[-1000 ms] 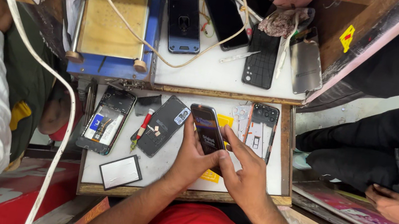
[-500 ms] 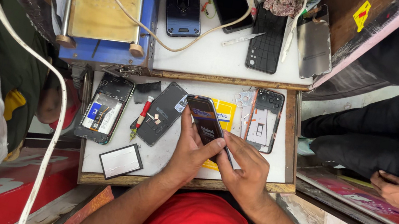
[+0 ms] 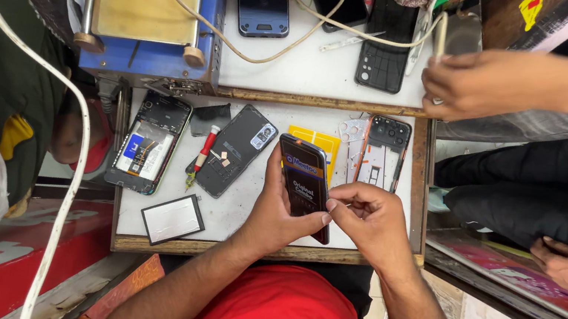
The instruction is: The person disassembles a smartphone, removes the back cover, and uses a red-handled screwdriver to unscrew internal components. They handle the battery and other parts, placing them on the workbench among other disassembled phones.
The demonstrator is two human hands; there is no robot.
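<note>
Fingers of left hand (image 3: pixel 276 214) clasp the dark phone screen (image 3: pixel 305 181) — right hand (image 3: pixel 368 221) pinches its edge.

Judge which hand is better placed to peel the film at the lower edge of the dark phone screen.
Right, probably. The right hand has pinched fingertips at the lower right edge of the dark phone screen, while the left hand grips the screen from the left side and steadies it.

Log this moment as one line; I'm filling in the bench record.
left hand: holds dark phone screen panel | right hand: pinching at panel's lower edge | nearby: red screwdriver, open phone frame
</note>
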